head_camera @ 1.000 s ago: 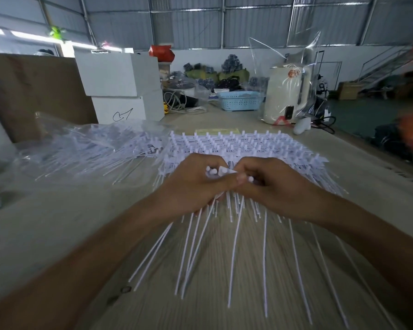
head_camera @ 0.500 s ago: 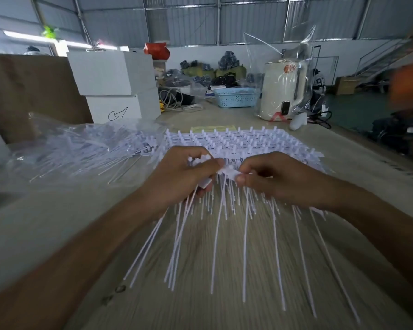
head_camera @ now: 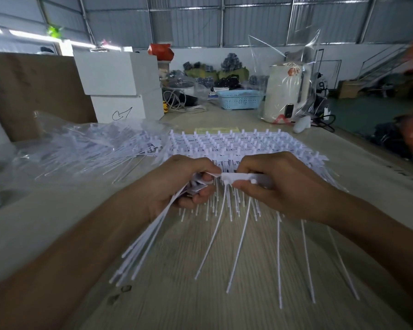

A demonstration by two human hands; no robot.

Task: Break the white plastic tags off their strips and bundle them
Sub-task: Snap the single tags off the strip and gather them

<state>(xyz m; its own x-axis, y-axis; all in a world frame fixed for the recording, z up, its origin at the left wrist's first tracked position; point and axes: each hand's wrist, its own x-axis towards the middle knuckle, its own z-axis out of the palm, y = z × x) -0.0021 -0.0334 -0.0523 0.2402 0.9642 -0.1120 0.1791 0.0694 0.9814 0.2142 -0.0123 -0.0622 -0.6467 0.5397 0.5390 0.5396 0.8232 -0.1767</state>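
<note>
Strip (head_camera: 242, 178): white plastic, held level between your two hands above the table (head_camera: 57, 222); thin tails hang from it toward you.
Right hand (head_camera: 279, 186): your fingers are curled over the strip, thumb beneath, clamped on it.
Left hand (head_camera: 181, 184): fingers curled round a bundle (head_camera: 148, 236) of loose tags, whose tails fan out down and left from your palm; your thumb and forefinger meet the strip's left end. The two hands sit close together, joined by the strip.
Stack (head_camera: 236, 144): more strips of tags, laid flat on the table just beyond your hands, pegs standing up in rows.
Bag (head_camera: 81, 144): clear plastic, full of tags, lying left of the stack.
Boxes (head_camera: 119, 86): two white ones, stacked, behind the bag.
Basket (head_camera: 239, 99): light blue, at the table's far end.
Kettle (head_camera: 286, 91): cream, wrapped in clear plastic, right of the basket.
</note>
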